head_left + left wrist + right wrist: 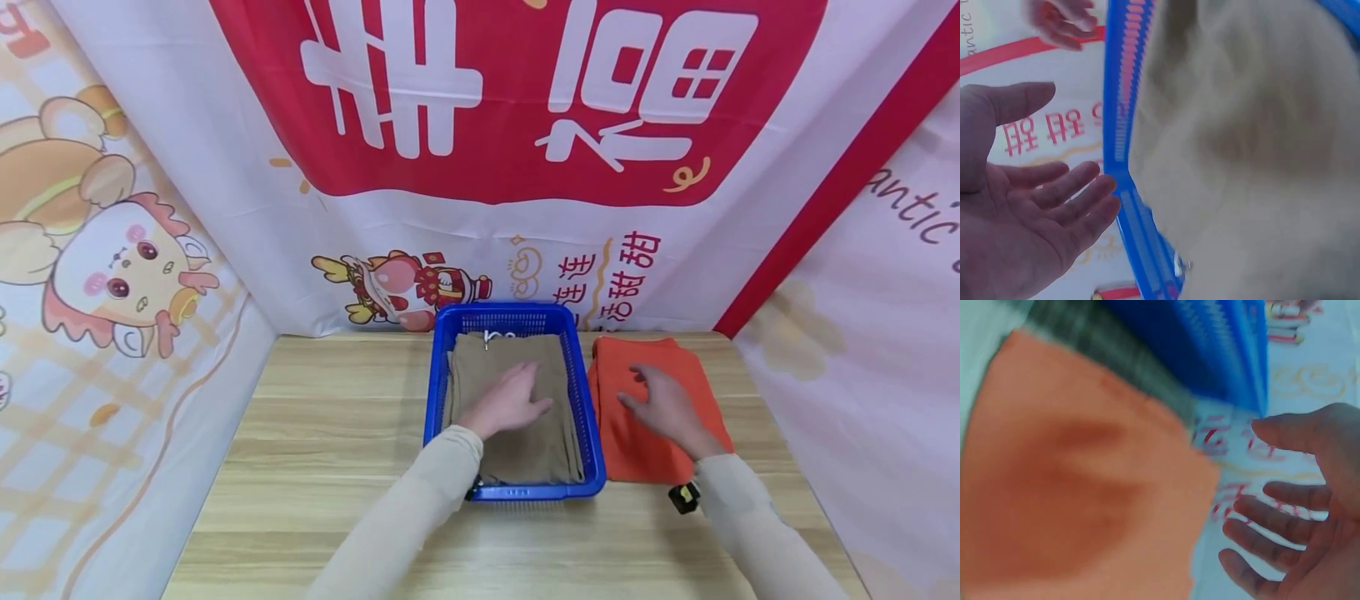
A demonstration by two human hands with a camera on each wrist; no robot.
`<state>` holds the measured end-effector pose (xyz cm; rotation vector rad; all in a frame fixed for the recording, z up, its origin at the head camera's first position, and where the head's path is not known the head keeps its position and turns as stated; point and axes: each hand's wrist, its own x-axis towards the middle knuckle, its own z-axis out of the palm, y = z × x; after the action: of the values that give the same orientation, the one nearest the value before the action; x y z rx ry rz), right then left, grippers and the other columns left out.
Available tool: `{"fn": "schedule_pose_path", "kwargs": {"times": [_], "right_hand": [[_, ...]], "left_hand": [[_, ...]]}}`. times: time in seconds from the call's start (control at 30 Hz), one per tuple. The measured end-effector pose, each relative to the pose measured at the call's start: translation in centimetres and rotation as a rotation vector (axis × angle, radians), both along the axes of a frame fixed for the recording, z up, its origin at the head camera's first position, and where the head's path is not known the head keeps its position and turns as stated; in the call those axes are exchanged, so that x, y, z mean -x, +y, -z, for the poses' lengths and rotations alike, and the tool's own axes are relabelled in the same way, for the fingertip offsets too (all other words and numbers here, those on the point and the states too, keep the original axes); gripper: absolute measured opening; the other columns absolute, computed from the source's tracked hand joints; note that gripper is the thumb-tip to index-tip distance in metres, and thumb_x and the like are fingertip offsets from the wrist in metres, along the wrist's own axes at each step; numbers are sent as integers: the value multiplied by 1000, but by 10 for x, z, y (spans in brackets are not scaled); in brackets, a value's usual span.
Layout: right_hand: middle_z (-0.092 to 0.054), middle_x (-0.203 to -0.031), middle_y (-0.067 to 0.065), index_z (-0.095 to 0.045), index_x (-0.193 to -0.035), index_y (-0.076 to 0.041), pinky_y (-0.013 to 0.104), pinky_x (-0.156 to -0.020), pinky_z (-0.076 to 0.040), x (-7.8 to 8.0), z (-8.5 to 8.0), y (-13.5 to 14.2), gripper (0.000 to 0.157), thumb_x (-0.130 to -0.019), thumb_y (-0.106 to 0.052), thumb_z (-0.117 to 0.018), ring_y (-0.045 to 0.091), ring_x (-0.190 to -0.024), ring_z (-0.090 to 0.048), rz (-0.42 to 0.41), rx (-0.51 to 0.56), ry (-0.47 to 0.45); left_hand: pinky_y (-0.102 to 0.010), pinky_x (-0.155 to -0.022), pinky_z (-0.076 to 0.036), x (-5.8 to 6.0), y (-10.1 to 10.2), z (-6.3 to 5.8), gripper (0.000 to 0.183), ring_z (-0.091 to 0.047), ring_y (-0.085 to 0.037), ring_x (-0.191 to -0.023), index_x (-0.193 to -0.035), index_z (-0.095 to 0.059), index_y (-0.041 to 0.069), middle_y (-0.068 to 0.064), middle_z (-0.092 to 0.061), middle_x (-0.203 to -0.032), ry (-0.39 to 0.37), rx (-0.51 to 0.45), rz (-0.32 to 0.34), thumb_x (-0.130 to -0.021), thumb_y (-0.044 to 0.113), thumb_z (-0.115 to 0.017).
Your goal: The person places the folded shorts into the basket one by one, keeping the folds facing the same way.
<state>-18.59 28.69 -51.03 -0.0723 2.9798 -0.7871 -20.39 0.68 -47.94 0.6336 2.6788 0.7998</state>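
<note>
Folded brown cloth (480,375) lies inside a blue plastic basket (588,433) on the table. Over this cloth is my left hand (510,400), its fingers extended and thumb apart. The left wrist view has the same hand (1041,206) with palm bare and nothing held. To the right of the basket, a folded orange-red cloth (637,450) lies flat on the wood. My right hand (663,404) hovers above it, casting a shadow on the orange cloth (1085,487). In the right wrist view its fingers (1272,519) are spread and relaxed around nothing.
A light wood table (330,425) carries the basket and cloths. White metal-looking hook ends (495,336) show at the brown cloth's far edge. Behind stands a printed red-and-white curtain (510,183), with printed panels (112,333) on either side.
</note>
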Motion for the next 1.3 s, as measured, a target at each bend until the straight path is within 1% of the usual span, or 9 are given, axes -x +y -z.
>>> {"fn": "schedule_pose_path", "kwargs": {"times": [0.2,0.3,0.4,0.53,0.63,0.77,0.9,1.0,1.3], "right_hand": [[-47,-132,38,-40,-140,17,64,-93,-47,-7,24,40,73,-92,-26,-74,54,-116,-49,131,-42,-73],[-43,-128,44,-37,-138,21,66,-91,-46,-10,32,59,80,-92,-34,-73,58,-114,-46,189,-84,-122],[-41,-123,47,-43,-123,23,66,-84,-47,-13,38,75,76,-93,-43,-69,61,-112,-41,233,-92,-196],[-39,-119,48,-46,-102,15,64,-79,-45,-16,43,88,71,-94,-53,-63,63,-112,-37,264,-52,-307],[-32,-126,52,-39,-117,24,68,-85,-42,-18,50,92,90,-93,-59,-62,68,-115,-33,284,-39,-375],[-24,-131,53,-16,-138,30,73,-91,-38,-21,61,94,113,-89,-60,-66,68,-119,-30,321,-61,-416],[-31,-122,51,-20,-134,30,71,-87,-42,-24,72,96,113,-86,-58,-71,64,-113,-37,350,-132,-376],[-35,-117,49,-26,-130,30,69,-84,-45,-28,77,97,111,-84,-59,-74,63,-109,-41,369,-168,-345],[-30,-123,52,-23,-132,27,76,-86,-39,-40,75,110,119,-77,-61,-80,67,-115,-36,384,-118,-366]], "left_hand": [[-41,-119,-29,-6,30,-1,70,-35,-29,-147,-156,-34,1,-15,-42,-157,-71,-138,-72,-100,30,-66],[-40,-118,-30,-8,42,-3,70,-36,-28,-146,-156,-34,3,-14,-42,-157,-99,-192,-102,-100,29,-66],[-39,-116,-35,-10,52,-4,69,-42,-27,-142,-156,-35,3,-13,-45,-155,-100,-227,-117,-99,27,-66],[-39,-113,-39,-12,65,-5,69,-47,-25,-138,-156,-35,5,-11,-46,-154,-113,-254,-144,-99,29,-66],[-38,-112,-41,-14,74,-5,67,-49,-23,-136,-155,-37,7,-9,-48,-152,-118,-272,-151,-99,30,-66],[-35,-109,-43,-17,86,-6,62,-53,-20,-128,-152,-42,8,-8,-53,-143,-95,-300,-139,-99,29,-66],[-36,-112,-40,-20,97,-8,66,-47,-20,-135,-156,-37,9,-7,-47,-151,-123,-311,-158,-100,32,-64],[-38,-116,-33,-23,106,-8,72,-37,-21,-145,-159,-31,10,-8,-36,-160,-157,-309,-183,-100,35,-64],[-40,-116,-33,-38,125,-4,75,-33,-22,-148,-161,-27,12,-8,-29,-164,-285,-365,-235,-99,35,-64]]}}
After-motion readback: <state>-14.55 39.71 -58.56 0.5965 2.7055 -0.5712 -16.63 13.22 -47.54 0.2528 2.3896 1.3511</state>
